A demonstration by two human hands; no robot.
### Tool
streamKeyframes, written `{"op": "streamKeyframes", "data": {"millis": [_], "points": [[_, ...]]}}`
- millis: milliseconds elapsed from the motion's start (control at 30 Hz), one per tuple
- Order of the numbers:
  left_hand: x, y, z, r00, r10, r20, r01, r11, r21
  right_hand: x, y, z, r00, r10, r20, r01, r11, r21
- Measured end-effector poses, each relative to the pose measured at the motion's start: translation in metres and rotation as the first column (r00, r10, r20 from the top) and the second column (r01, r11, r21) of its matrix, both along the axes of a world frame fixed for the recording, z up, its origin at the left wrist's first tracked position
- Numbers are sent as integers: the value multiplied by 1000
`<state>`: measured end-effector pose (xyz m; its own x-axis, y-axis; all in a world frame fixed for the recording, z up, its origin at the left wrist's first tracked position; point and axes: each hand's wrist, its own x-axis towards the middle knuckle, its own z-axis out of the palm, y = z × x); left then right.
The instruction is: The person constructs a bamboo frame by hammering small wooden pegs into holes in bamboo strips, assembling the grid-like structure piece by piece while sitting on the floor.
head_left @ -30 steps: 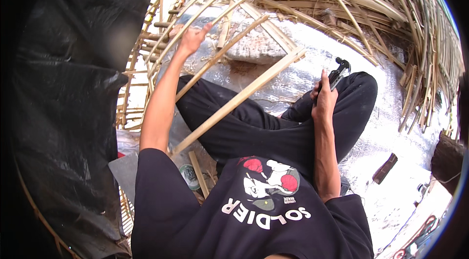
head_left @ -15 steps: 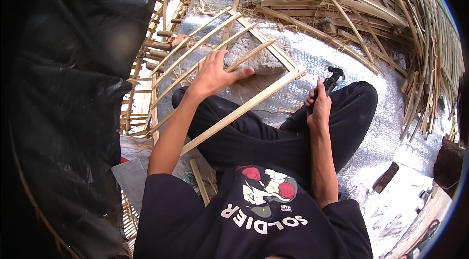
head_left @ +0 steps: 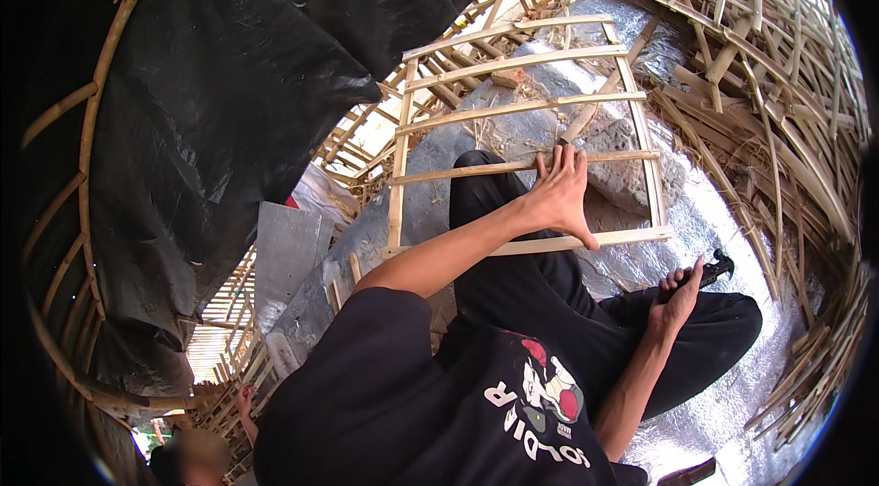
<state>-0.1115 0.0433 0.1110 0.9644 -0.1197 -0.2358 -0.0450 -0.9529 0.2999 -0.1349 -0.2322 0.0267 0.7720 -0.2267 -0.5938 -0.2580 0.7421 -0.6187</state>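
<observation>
A ladder-like frame of pale bamboo slats point(head_left: 522, 112) lies in front of me, its near rail over my legs. My left hand point(head_left: 560, 197) is spread over its right part. The fingertips touch the second slat from the near side; the stretched thumb reaches to the nearest rail. In my right hand point(head_left: 678, 296), the fingers are wrapped round the handle of a black claw hammer point(head_left: 721, 268), held above my right knee with its head pointing away. A rough grey stone block point(head_left: 632, 165) sits under the right side of the frame.
Bundles of split bamboo strips point(head_left: 806, 184) are heaped at the right. A silvery sheet point(head_left: 723, 385) covers the ground. A black tarp point(head_left: 247, 92) hangs at the left, near a flat grey board point(head_left: 286, 252). Another person point(head_left: 197, 458) is at the lower left.
My view has swung left, so the frame, stone and hammer sit farther right. My left hand has come down onto the slats, while the right still holds the hammer.
</observation>
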Motion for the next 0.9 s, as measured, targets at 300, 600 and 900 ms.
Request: {"op": "streamKeyframes", "data": {"millis": [300, 600, 900], "points": [[43, 7, -17, 976, 42, 212, -60, 995, 78, 6, -2, -2, 995, 97, 25, -97, 995, 2], [66, -3, -35, 997, 70, 28, -69, 997, -29, 3, -22, -10, 998, 55, -14, -56, 998, -37], [40, 1, -50, 976, 99, 195, -114, 991, 69, 0, 14, 3, 979, 183, -90, -203, 923, -328]]}}
